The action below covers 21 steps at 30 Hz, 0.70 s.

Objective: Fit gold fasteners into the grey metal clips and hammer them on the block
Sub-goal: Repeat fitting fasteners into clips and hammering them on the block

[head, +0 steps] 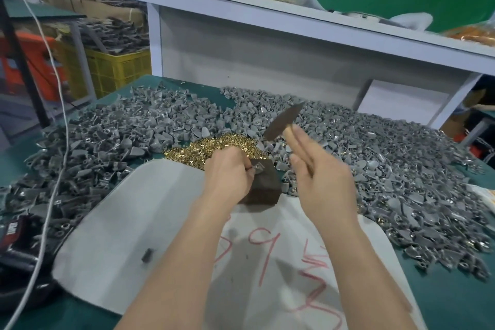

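A dark block (pixel 263 185) stands on a white sheet (pixel 128 211) in the middle of the table. My left hand (pixel 227 171) pinches a grey metal clip (pixel 257 168) on top of the block. My right hand (pixel 321 174) grips the wooden handle of a hammer (pixel 285 120), whose dark head is raised above and behind the block and looks motion-blurred. A heap of gold fasteners (pixel 214 146) lies just behind the block. Several grey clips (pixel 128 136) are piled across the green table on both sides.
A lone grey clip (pixel 147 254) lies on the white sheet at the left. A white cable (pixel 57 126) runs down the left side. A white shelf (pixel 294 19) with bags of parts spans the back. A yellow crate (pixel 117 69) stands beyond the table's left edge.
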Each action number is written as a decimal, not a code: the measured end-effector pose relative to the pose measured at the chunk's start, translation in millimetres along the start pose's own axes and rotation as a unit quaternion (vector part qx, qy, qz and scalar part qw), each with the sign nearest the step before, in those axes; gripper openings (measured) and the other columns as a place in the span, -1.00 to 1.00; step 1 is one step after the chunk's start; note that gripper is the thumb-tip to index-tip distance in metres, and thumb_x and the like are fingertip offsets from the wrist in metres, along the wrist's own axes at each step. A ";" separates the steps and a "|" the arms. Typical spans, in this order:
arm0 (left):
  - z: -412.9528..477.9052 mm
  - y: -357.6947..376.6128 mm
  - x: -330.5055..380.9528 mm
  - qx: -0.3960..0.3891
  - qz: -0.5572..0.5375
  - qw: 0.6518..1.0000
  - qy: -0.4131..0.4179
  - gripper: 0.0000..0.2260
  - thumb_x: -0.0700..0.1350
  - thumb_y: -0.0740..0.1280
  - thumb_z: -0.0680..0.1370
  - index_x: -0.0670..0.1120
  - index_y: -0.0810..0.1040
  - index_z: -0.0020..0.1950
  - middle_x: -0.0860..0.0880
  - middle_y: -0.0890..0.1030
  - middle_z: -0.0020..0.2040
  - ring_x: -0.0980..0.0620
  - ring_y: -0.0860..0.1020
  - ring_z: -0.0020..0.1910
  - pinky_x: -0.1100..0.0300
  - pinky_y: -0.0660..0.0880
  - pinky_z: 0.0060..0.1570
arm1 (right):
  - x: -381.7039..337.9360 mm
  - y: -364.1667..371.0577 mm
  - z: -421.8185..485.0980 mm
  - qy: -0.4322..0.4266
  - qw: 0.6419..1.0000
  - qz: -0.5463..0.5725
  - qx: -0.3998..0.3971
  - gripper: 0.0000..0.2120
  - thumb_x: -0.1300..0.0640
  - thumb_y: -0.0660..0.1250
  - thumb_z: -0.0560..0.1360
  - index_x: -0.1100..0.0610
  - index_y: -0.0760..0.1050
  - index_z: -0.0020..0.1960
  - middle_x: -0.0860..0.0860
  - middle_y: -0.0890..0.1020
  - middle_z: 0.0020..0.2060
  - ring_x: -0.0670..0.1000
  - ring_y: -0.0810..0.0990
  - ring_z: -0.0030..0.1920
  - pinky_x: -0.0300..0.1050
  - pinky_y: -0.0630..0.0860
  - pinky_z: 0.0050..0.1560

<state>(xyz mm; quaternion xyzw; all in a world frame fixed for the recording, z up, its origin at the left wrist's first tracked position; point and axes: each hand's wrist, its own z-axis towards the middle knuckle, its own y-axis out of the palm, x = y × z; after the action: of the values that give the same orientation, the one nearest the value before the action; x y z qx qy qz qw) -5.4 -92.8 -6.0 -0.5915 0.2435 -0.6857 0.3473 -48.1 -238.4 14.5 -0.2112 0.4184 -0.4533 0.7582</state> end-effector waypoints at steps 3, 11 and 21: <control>1.1 -0.4 -0.7 -0.003 -0.006 1.000 -0.008 -0.91 -0.10 0.39 0.51 -0.09 0.67 -0.09 -0.10 0.66 -0.04 -0.16 0.57 0.02 0.04 0.51 0.06 | 2.1 -0.6 1.4 -0.021 0.997 -0.022 -0.075 -0.57 0.06 0.20 0.59 -0.34 0.28 0.37 -0.27 0.61 0.08 -0.26 0.58 -0.11 -0.40 0.44 -0.14; 0.2 -2.1 0.1 -0.009 0.016 1.000 -0.004 -0.93 -0.13 0.37 0.51 -0.04 0.66 -0.09 -0.06 0.66 -0.05 -0.12 0.57 0.01 0.01 0.51 0.07 | 23.3 11.3 10.4 0.070 0.994 0.028 -0.078 -0.57 0.10 0.24 0.57 -0.09 0.33 0.43 -0.05 0.56 0.25 0.09 0.52 0.19 -0.11 0.40 0.14; 2.3 1.1 -2.1 0.010 0.020 1.000 0.014 -0.88 -0.09 0.32 0.56 -0.03 0.67 -0.04 -0.04 0.65 -0.03 -0.11 0.55 0.03 0.00 0.48 0.10 | 52.5 32.5 8.5 0.134 0.976 -0.094 -0.141 -0.68 -0.07 0.20 0.58 0.01 0.48 0.28 0.09 0.51 0.14 0.14 0.46 0.12 -0.04 0.38 0.10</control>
<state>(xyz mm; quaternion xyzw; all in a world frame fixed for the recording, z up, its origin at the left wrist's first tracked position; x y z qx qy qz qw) -2.8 -91.8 -7.8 -0.5732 0.2529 -0.6894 0.3636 -11.9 -268.0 -26.7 -0.2918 0.5546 -0.4832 0.6114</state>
